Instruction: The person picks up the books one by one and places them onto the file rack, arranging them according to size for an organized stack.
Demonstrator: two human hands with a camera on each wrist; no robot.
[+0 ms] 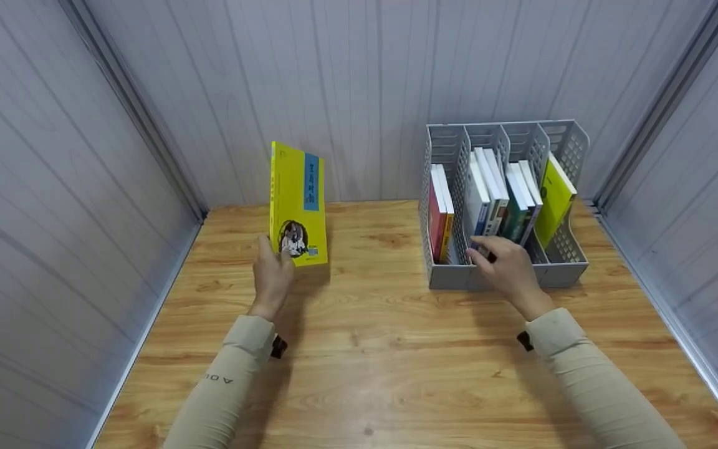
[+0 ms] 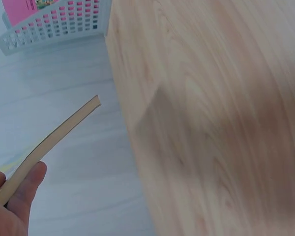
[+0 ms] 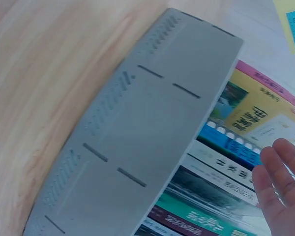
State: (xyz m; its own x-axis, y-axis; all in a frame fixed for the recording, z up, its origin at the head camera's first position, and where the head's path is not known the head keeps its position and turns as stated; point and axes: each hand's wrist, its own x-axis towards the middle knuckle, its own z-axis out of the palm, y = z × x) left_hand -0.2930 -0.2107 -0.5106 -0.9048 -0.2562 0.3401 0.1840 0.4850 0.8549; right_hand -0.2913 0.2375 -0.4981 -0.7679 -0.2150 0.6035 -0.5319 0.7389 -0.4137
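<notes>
My left hand (image 1: 272, 271) grips a yellow paperback book (image 1: 293, 193) by its lower left corner, holding it upright above the back left of the table. Its cover shows a blue title panel and a dark round picture. In the left wrist view, fingers and thumb lie on either side of the book's page edge (image 2: 59, 137). Over the front of a grey file organizer (image 1: 459, 278) is my right hand (image 1: 512, 265), thumb apart from the fingers. The right wrist view shows its fingers (image 3: 280, 172) loosely extended beside the book spines (image 3: 226, 162), with nothing held; contact cannot be told.
Several books stand in the organizer's compartments: a red book (image 1: 437, 215) at left, white and green ones midway, and a yellow-green book (image 1: 555, 199) leaning at right. Pale panel walls (image 1: 365, 93) enclose the wooden table (image 1: 365, 349) at the back and sides.
</notes>
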